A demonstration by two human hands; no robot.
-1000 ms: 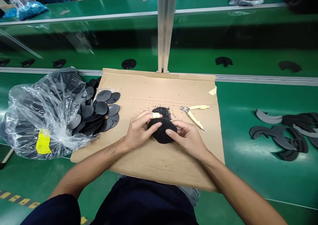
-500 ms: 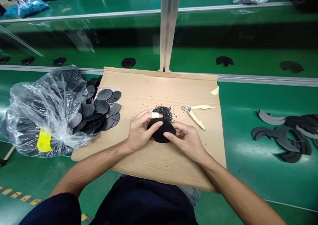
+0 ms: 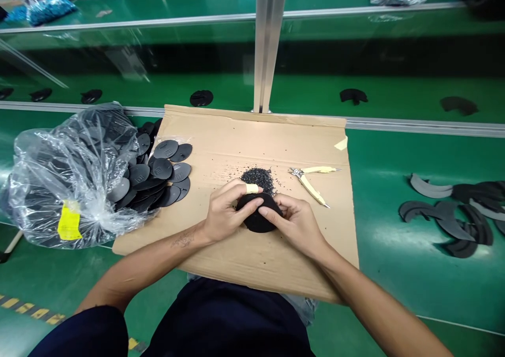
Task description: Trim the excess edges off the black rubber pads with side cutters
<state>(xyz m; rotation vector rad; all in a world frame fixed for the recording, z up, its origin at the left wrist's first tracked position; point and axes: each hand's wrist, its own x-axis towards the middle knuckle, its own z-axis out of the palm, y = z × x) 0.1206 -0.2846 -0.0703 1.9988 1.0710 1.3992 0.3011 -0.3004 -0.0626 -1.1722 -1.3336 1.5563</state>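
A round black plastic disc (image 3: 260,222) is held between both hands, above the cardboard sheet (image 3: 221,136). My left hand (image 3: 225,210) grips its left side, thumb on top; yellow tape wraps one fingertip. My right hand (image 3: 298,217) is closed on the right side, its thumb close to the left one. Just beyond the disc lies a heap of small black plastic scraps (image 3: 258,177). Side cutters (image 3: 310,181) with pale yellow handles rest spread apart on the cardboard, to the right of the heap. The disc's underside and several fingertips are hidden.
At left, a clear plastic bag (image 3: 67,173) with a yellow label spills a pile of black discs (image 3: 161,169) onto the cardboard. Curved black parts (image 3: 453,217) lie on the green bench at right. A metal post (image 3: 268,47) rises behind the cardboard; black parts line the green strip beyond.
Both hands have shifted the disc slightly toward me, and the thumbs have come closer together on it. Black parts on the far strip have moved a little to the left.
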